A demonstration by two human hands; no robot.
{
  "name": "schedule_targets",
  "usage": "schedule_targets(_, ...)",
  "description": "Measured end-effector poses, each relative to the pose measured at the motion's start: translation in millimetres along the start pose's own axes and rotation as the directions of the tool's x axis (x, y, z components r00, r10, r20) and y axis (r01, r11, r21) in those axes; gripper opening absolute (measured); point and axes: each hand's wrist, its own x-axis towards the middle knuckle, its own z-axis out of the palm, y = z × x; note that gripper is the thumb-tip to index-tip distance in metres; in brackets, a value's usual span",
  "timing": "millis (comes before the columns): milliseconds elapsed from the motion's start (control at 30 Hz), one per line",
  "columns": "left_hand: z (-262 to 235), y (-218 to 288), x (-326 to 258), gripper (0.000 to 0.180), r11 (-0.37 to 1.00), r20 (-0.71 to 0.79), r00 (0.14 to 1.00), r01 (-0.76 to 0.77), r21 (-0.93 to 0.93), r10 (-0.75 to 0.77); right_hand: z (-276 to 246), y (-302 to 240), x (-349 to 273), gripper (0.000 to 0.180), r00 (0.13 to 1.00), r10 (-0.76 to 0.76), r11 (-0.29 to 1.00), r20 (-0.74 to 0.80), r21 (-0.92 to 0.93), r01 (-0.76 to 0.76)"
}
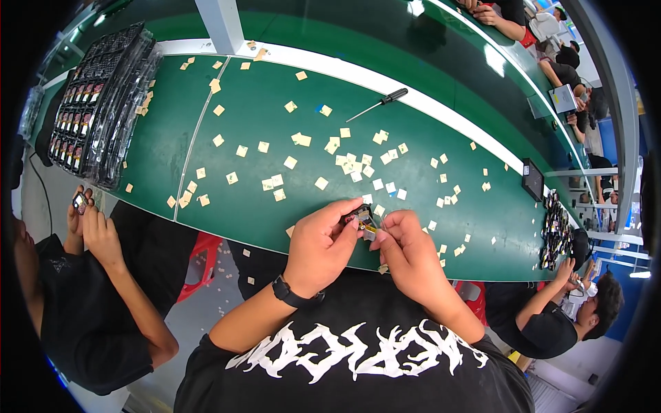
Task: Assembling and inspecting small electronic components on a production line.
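While held over the near edge of the green table [275, 117], small dark part [363, 221] pinched between both hands: left hand [320, 244] fingers closed on it, right hand [406, 251] fingertips gripping its other side. Many tan square labels [321, 183] scattered beyond; black trays [103, 89] stacked far left; screwdriver [379, 104] farther back

Glossy green tabletop [261, 124], smooth enough to throw back the ceiling lights. Scattered over it, matt paper squares [321, 183], pale tan, flat. The screwdriver [377, 105] shows a bare metal shaft and a dark plastic handle. Both hands pinch a small part [365, 221], black plastic with a shiny foil patch. Clear glossy plastic trays [103, 103] stacked at the left edge.
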Motion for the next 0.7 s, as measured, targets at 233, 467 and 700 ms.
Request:
schedule_targets(233, 1.0, 0.2, 0.3, 0.032, 0.998, -0.025, 0.999, -0.020, 0.057, 0.022, -0.2, -5.6, 2.9, 0.013, 0.998, 0.063, 0.997, 0.014, -0.045, -0.063)
schedule_targets(467, 0.5, 0.1, 1.8, 0.032, 0.995, -0.024, 0.999, -0.027, 0.094, 0.030, 3.6, -4.1, 6.7, 0.012, 0.996, 0.092, 0.996, 0.003, -0.019, -0.092)
schedule_targets(700, 0.6, 5.5, 2.0, 0.032, 0.998, 0.003, 0.999, 0.051, 0.044, -0.051, 4.2, 1.2, 5.4, 0.012, 0.993, 0.115, 0.991, -0.016, 0.074, -0.113)
